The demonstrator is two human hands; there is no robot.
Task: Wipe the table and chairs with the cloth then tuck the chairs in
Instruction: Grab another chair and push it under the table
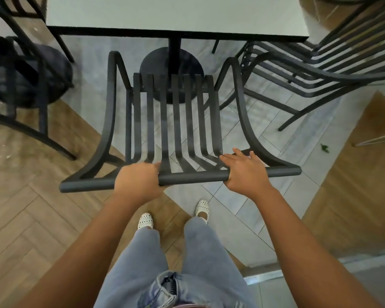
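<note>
- On the top rail of the chair [176, 121], the left hand [138, 181] has its fingers [152, 166] curled over the rail and clamped on it, just left of the middle.
- The right hand [246, 172] rests on the same rail to the right; its fingers [228, 158] lie nearly straight and spread over the rail and the back slats, pressing rather than wrapping. Whether the thumb hooks under the rail cannot be told.
- No cloth shows in either hand or anywhere in view.
- The chair stands on the floor directly in front of the person, seat facing the table [176, 14], its front edge near the table's near edge and above the round pedestal base [171, 70]. It is not yet tucked under.
- The rail's long axis runs left to right across the view; the seat slats run front to back, pointing toward the table.
- The frame looks like dark metal: likely stiff, moderately heavy and smooth. A two-hand hold on the rail, spaced either side of centre, should keep it straight when pushed.
- A push straight ahead seems needed; the legs could scrape or catch on the tile joints.
- Other dark chairs [320, 63] stand at the right and left of the table.
</note>
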